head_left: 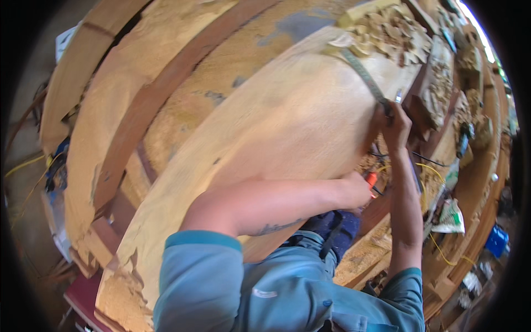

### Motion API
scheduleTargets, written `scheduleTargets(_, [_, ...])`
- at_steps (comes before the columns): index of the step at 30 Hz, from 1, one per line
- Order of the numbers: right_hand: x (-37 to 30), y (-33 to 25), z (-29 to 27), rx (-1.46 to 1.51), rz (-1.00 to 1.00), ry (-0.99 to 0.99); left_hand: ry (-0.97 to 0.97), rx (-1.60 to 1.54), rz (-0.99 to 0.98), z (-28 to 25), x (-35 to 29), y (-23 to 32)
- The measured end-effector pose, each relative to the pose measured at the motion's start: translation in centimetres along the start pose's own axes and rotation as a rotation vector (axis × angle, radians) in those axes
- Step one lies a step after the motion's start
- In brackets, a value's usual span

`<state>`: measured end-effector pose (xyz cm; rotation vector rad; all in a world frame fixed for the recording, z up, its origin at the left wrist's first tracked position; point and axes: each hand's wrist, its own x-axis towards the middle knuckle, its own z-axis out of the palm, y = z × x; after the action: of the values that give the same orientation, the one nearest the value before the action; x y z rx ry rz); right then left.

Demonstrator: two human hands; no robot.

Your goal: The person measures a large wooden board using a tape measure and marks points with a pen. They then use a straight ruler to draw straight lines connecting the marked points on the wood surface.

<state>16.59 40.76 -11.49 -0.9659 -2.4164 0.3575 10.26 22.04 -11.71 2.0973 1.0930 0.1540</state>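
A long, pale, smoothly curved wooden slab [276, 122] lies in front of me. My right hand [397, 128] is closed around the dark end of a long, flat grey-green strip [362, 74]. That strip reaches up across the slab's far right part; its exact kind I cannot make out. My left arm crosses over the slab's near side. At the slab's right edge, my left hand [357, 192] curls beside a bright orange piece [371, 179] with a dark part below it. The left fingers are partly hidden, and the orange piece looks gripped in them.
Carved wood [392, 33] with leafy relief stands at the far right end. A reddish-brown curved beam [149, 99] runs along the left. Yellow cord [434, 169] and a white bag [449, 217] lie to the right, near a blue container [496, 240].
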Motion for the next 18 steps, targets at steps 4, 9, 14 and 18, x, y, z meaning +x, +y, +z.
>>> scheduleTargets(4, [0.2, 1.2, 0.6, -0.064, -0.139, 0.075, -0.017, -0.022, 0.061, -1.9, -0.7, 0.2])
scheduleTargets(9, [0.4, 0.5, 1.1, 0.031, -0.104, 0.108, -0.024, -0.036, 0.039, -1.8, -0.8, -0.1])
scheduleTargets(14, [0.1, 1.2, 1.0, -0.02, -0.105, 0.102, -0.029, -0.027, 0.039, -1.6, -0.5, -0.1])
scheduleTargets(18, [0.3, 0.7, 1.1, 0.005, -0.11, 0.118, -0.002, -0.021, 0.054, -1.4, -0.7, -0.3])
